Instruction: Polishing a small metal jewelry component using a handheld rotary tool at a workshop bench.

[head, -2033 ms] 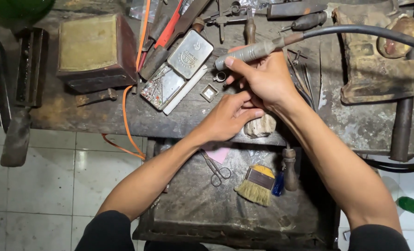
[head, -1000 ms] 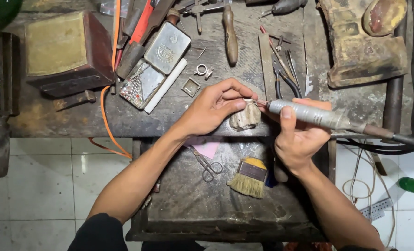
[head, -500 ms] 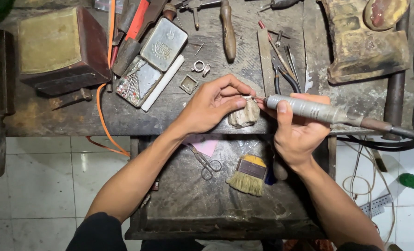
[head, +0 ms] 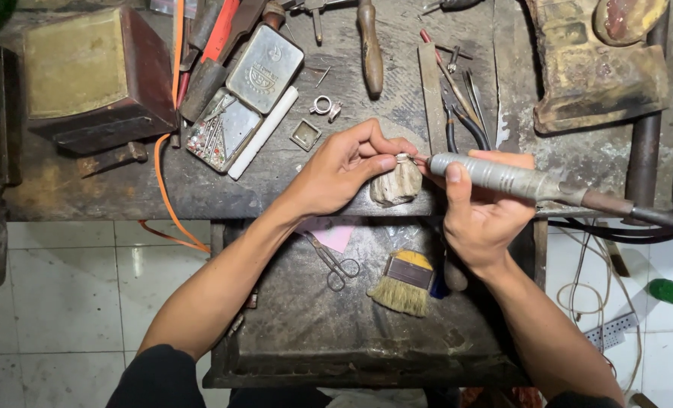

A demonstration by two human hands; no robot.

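While pinching a small silver ring (head: pixel 402 158) between thumb and forefinger, left hand (head: pixel 344 170) braced over a worn wooden peg (head: pixel 396 183) at the front edge of the surface (head: pixel 125 193). Fingers (head: pixel 374 143) curled tight, ring pressed against the peg's top. Right hand (head: pixel 484 215) at three o'clock of the ring, fingers wrapped closed round a grey rotary handpiece (head: pixel 503 177), thumb laid along its barrel, tip touching the ring. Dark flexible shaft (head: pixel 646 215) running from the handpiece toward three o'clock, out of frame. At six o'clock of the hands, open metal drawer (head: pixel 291 332), holding small scissors (head: pixel 335 263), a flat bristle brush (head: pixel 403 283) and a pink scrap of paper (head: pixel 335 236). At eleven o'clock of the left hand, a second ring (head: pixel 321 104) and a small square setting (head: pixel 305 134), lying apart from each other. Further toward ten o'clock, open tin of small bits (head: pixel 223 130), its lid (head: pixel 265 68) and a white stick (head: pixel 263 132) just beside. Wooden box (head: pixel 87 75) at nine o'clock, orange cable (head: pixel 166 189) trailing down past it over the surface's edge. Wooden-handled tool (head: pixel 370 45) at twelve o'clock, files and pliers (head: pixel 457 106) near one o'clock, battered block (head: pixel 593 68) at two o'clock. Green bottle (head: pixel 672 293) on the tiled floor at four o'clock.
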